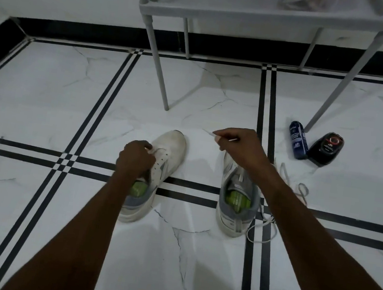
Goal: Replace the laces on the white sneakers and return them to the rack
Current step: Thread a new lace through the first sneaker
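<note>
Hands: left [135,158] on sneaker [156,174], right [238,143] pinching lace [209,133].

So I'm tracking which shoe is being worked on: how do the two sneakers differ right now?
The left sneaker shows bare eyelets, and the left hand grips its tongue area; the right sneaker has no hand on it. The right hand pinches a lace above the right sneaker's toe, hiding it, while the left sneaker's toe shows. Loose laces lie beside the right sneaker only. Both are white with green insoles.
</note>
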Tool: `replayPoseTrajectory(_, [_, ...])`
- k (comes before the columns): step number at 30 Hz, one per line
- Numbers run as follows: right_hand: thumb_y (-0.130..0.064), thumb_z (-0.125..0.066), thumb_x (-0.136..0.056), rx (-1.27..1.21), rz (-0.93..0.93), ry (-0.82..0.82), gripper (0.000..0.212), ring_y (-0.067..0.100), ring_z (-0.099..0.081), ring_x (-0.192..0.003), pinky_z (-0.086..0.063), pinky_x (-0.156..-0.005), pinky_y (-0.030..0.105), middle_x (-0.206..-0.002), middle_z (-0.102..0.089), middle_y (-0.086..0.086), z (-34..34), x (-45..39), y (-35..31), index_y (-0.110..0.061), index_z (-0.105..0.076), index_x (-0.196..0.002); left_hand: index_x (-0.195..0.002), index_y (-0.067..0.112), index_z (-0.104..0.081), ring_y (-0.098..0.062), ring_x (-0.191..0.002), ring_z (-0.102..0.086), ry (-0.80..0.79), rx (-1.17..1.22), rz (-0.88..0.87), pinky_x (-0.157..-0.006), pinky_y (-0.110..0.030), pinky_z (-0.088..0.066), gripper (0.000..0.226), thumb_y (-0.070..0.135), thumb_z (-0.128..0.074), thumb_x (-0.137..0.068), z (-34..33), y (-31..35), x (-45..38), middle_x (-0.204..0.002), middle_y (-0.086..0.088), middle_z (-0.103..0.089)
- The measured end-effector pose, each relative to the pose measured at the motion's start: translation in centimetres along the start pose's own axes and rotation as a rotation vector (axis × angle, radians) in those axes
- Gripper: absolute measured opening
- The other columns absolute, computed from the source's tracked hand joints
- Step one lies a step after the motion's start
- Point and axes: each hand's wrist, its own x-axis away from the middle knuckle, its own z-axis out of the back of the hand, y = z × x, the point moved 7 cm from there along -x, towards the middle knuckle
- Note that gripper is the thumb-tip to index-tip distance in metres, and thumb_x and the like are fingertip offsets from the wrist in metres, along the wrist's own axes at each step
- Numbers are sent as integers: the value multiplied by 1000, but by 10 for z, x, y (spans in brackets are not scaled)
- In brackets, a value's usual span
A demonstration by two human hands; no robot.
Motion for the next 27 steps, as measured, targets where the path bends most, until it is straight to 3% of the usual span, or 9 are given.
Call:
replayPoseTrajectory(5, [-26, -77, -85, 5, -8, -60, 11, -7, -63, -65, -45, -65, 10, -75, -73, -12, -45, 4, -2, -17, -80, -88, -118, 17, -75, -29, -112, -64, 17, 8, -221, -92, -31, -46, 29, 30, -64, -94, -21, 29, 15, -119, -9, -72])
replayPoseTrajectory(9, [-20, -75, -85, 148, -10, -120, 9, 5, -68, -78, -48, -72, 11, -87, -77, -1, -69, 9, 9, -13, -80, -88, -99, 3, -79, -30, -99, -69, -17, 180, -310, -83, -29, -46, 41, 37, -57, -91, -39, 47, 35, -100, -16, -76])
replayPoseTrajectory(16, [-12, -69, -85, 271, 64, -124, 11, 6, -68, -82, -44, -71, 1, -89, -77, -1, -82, 13, 11, -12, -79, -87, -109, 17, -79, -12, -96, -71, -45, 657, -203, -85, -33, -57, 19, 22, -68, -95, -62, 19, 40, -102, 2, -77])
replayPoseTrajectory(21, [-11, -71, -82, 334, 96, -144, 7, -3, -56, -74, -34, -66, -5, -88, -76, -2, -88, 15, 6, -12, -78, -82, -106, 21, -79, -29, -102, -70, -171, 828, -106, -73, -48, -63, 16, 25, -68, -95, -68, 7, 40, -104, -3, -76])
replayPoseTrajectory(27, [-7, -68, -81, 369, 97, -123, 10, -2, -50, -65, -34, -65, -4, -76, -65, -8, -87, 14, 6, -6, -77, -81, -110, 17, -77, -37, -104, -68, -225, 892, -76, -68, -45, -61, 19, 23, -64, -98, -71, 7, 43, -107, -11, -74])
